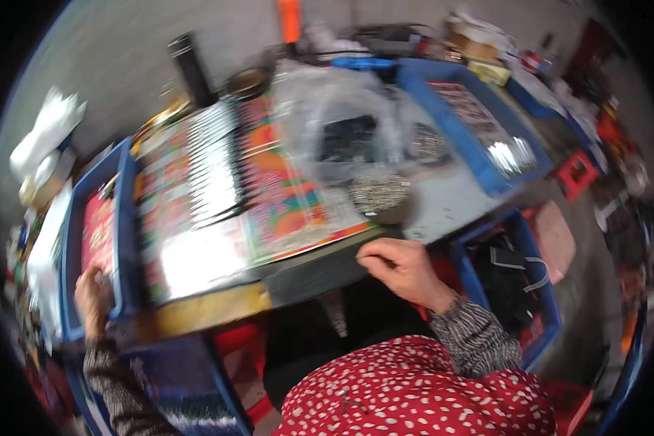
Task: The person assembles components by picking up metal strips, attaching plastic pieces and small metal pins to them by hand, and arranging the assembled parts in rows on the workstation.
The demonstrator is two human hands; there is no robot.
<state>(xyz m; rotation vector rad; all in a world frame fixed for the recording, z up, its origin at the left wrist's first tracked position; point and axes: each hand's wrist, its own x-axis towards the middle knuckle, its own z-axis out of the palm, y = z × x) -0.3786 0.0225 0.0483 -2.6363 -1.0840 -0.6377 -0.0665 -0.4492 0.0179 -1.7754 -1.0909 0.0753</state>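
Your left hand (94, 296) at blue rectangular tray (126, 225), grip unclear; right hand (405, 272) curled near grey-topped bench (441, 213), contents unclear.

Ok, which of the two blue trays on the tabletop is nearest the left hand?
The leftmost tray, red inside; the left hand is at its near end. The other tray, farther right, holds shiny silvery pieces at its near end.
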